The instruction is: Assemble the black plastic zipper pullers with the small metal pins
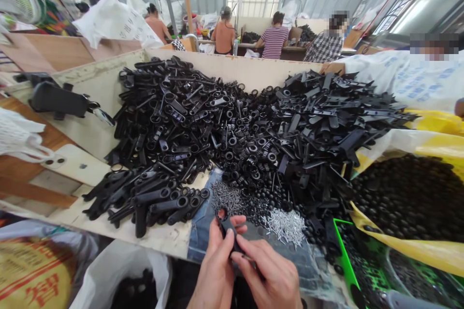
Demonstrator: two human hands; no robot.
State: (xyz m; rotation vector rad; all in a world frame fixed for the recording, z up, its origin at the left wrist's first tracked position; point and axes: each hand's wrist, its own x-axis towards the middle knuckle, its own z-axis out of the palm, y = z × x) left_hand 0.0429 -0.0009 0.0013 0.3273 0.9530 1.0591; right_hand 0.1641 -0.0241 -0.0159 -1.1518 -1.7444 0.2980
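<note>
My left hand [214,270] and my right hand [270,273] meet at the near edge of the bench. Both are closed on one small black plastic part with a ring end [225,223]. The left thumb and fingers pinch it near the ring. The right hand's fingers press on its lower end. Just beyond my hands lie a heap of small silver pins [286,224] and a patch of small dark screws [226,198]. Behind these spreads a large pile of black plastic arms and rings [232,125].
A row of assembled black arms [159,200] lies at the left front. A yellow sack of black round pieces [409,193] and a green crate [344,260] stand at the right. A phone [74,164] lies on the left ledge. Several people sit at a far bench.
</note>
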